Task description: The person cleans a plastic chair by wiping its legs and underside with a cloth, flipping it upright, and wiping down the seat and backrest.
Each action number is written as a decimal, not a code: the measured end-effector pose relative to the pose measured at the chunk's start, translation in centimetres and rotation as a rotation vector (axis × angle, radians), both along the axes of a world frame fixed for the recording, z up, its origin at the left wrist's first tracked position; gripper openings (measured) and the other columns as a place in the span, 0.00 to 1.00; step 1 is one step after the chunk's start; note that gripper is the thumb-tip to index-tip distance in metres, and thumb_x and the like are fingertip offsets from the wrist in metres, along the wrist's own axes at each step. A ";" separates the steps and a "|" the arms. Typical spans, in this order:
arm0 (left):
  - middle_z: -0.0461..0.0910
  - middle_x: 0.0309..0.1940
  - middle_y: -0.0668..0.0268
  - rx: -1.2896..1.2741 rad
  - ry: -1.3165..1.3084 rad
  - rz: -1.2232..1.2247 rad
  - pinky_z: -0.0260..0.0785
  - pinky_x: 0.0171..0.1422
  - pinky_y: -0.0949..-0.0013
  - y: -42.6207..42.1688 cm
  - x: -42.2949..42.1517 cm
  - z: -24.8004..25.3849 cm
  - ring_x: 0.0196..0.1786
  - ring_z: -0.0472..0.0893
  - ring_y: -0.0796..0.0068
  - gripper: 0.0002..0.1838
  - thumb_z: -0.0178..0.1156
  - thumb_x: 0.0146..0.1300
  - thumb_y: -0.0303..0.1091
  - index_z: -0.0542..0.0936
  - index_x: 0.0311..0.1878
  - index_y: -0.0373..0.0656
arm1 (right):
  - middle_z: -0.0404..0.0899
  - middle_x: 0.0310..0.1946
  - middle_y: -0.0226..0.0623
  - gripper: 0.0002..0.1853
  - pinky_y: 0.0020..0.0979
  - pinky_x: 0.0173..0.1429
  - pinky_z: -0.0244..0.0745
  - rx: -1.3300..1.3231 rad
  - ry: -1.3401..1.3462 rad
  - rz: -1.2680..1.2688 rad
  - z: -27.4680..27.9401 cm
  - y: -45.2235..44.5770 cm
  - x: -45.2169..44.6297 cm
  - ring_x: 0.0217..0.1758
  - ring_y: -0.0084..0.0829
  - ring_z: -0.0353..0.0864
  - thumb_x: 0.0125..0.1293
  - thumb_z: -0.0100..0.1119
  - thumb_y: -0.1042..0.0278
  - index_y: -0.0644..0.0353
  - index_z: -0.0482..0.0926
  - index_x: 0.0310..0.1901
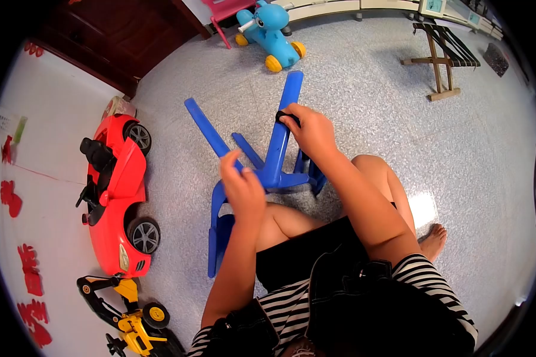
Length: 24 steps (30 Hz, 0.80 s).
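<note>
A blue plastic chair (274, 156) lies tipped over on the floor in front of my legs, with several of its legs pointing up and away from me. My right hand (309, 128) is closed on a small black band at one blue chair leg, below that leg's tip. To the left, my left hand (242, 183) is raised over the chair frame near another leg; its fingers are blurred and partly apart, and nothing shows in them. Whether it touches the chair is hard to tell.
On the left stand a red toy car (120, 196) and a yellow toy digger (138, 327). Ahead are a blue ride-on toy (274, 38) with yellow wheels and a pink chair (225, 8). A folding stool (438, 59) is at the back right.
</note>
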<state>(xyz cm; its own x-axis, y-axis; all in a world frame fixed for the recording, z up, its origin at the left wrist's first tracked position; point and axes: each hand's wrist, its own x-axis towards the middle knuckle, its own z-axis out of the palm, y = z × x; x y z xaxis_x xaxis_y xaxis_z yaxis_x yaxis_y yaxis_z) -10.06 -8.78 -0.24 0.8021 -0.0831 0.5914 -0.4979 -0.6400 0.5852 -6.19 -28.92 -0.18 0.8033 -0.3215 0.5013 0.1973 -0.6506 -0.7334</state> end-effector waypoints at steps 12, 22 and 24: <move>0.81 0.40 0.58 0.455 0.000 0.324 0.68 0.55 0.49 4.8 1.5 -4.3 0.47 0.79 0.50 0.18 0.46 0.78 0.41 0.83 0.45 0.40 | 0.86 0.33 0.37 0.06 0.43 0.35 0.79 -0.135 -0.061 0.305 -0.1 3.1 -6.7 0.35 0.45 0.86 0.66 0.70 0.63 0.51 0.85 0.41; 0.80 0.38 0.58 0.468 -0.035 0.348 0.67 0.53 0.48 4.7 1.7 -4.4 0.46 0.78 0.50 0.19 0.44 0.75 0.40 0.83 0.42 0.40 | 0.83 0.30 0.36 0.07 0.41 0.34 0.78 -0.189 -0.089 0.337 -0.6 3.8 -7.4 0.33 0.43 0.85 0.63 0.72 0.65 0.50 0.86 0.42; 0.80 0.38 0.58 0.453 -0.034 0.343 0.67 0.53 0.48 4.6 1.7 -4.2 0.46 0.78 0.50 0.19 0.44 0.75 0.40 0.83 0.42 0.40 | 0.83 0.31 0.34 0.07 0.39 0.33 0.78 -0.197 -0.068 0.456 -0.1 3.2 -7.9 0.33 0.41 0.86 0.62 0.72 0.65 0.48 0.86 0.42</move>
